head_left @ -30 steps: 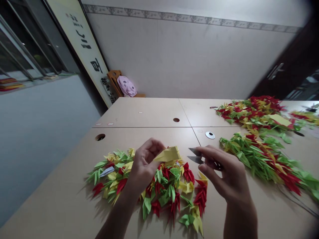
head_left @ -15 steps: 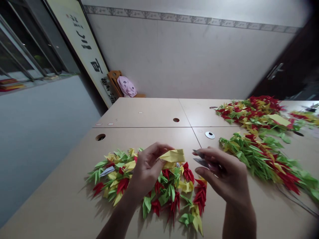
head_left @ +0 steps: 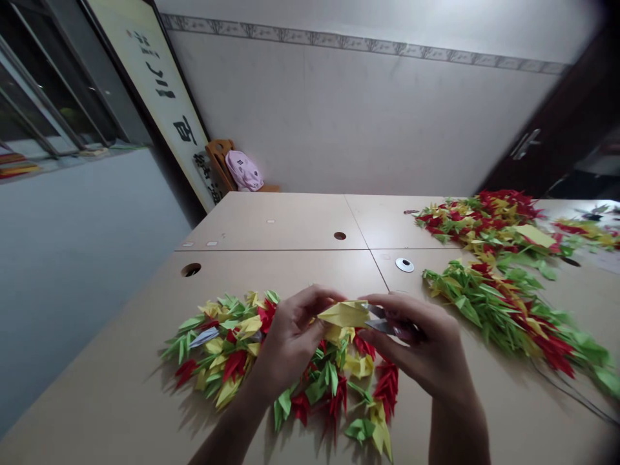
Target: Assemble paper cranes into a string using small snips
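Note:
My left hand (head_left: 290,342) pinches a folded yellow paper piece (head_left: 343,314) by its left end. My right hand (head_left: 416,336) holds a small folded silver-grey paper piece (head_left: 379,320) between fingers and thumb, its tip meeting the yellow piece's right end. Both hands hang over a ring-shaped heap of folded origami pieces (head_left: 290,368) in red, green and yellow. That heap lies on the beige table (head_left: 281,271), and my hands hide its middle. A pale grey-blue folded piece (head_left: 204,337) lies in its left part.
Two more heaps of red, green and yellow origami (head_left: 498,303) lie on the table's right side. The tabletop has round cable holes and a white grommet (head_left: 404,265). A wooden chair with a pink bag (head_left: 243,171) stands beyond the far edge.
My hands have moved together, bringing the grey piece against the yellow piece's right end. The yellow piece now lies flatter and lower, and the view has tilted slightly.

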Tool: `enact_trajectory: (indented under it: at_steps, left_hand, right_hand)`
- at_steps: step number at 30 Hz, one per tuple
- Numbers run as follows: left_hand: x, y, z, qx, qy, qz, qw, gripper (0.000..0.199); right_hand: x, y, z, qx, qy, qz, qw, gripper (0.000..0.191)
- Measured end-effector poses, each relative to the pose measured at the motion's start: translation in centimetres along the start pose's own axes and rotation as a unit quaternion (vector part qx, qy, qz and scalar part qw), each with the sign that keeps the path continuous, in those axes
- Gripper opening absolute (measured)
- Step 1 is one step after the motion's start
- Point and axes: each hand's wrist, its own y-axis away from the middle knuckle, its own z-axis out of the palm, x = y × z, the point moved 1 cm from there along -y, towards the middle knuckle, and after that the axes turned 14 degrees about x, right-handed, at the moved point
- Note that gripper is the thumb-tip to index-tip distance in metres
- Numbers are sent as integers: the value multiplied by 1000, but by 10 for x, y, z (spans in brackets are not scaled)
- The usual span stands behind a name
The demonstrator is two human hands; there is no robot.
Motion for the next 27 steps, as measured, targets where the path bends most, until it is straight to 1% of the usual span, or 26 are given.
enact_trajectory:
  at_steps: [3,6,7,9,13,17,19,21,24,27]
  left_hand:
    - [1,2,1,-31,24,-29,999,15]
    - [3,2,0,-66,42,-72,994,13]
    - [3,2,-1,-69,48,-89,993,13]
    - [1,0,-3,-56,59,-117,990,14]
    - [-3,-3,-10,6,85,-124,989,18]
    - [-6,-3,-12,50,95,-133,985,21]
    - [-6,-2,-11,68,108,-150,980,25]
    - [-5,-1,-7,66,133,-176,973,27]
    - [-1,-1,-1,34,170,-210,962,30]
    - [3,0,1,24,195,-225,954,33]
  right_hand:
    - [-2,0,0,-7,6,7,1000,33]
    - [-4,0,1,-19,1,4,1000,28]
    - [-5,0,1,-21,-2,5,1000,28]
    - [-6,0,0,-9,-1,6,1000,31]
    - [-6,5,-15,83,11,11,996,27]
    - [-8,15,-30,182,30,-16,983,24]
    - [-9,19,-33,214,39,-27,976,24]
    - [-9,20,-34,212,44,-30,976,24]
    - [-11,18,-33,179,40,-28,983,25]
    - [-13,15,-36,158,37,-28,986,26]
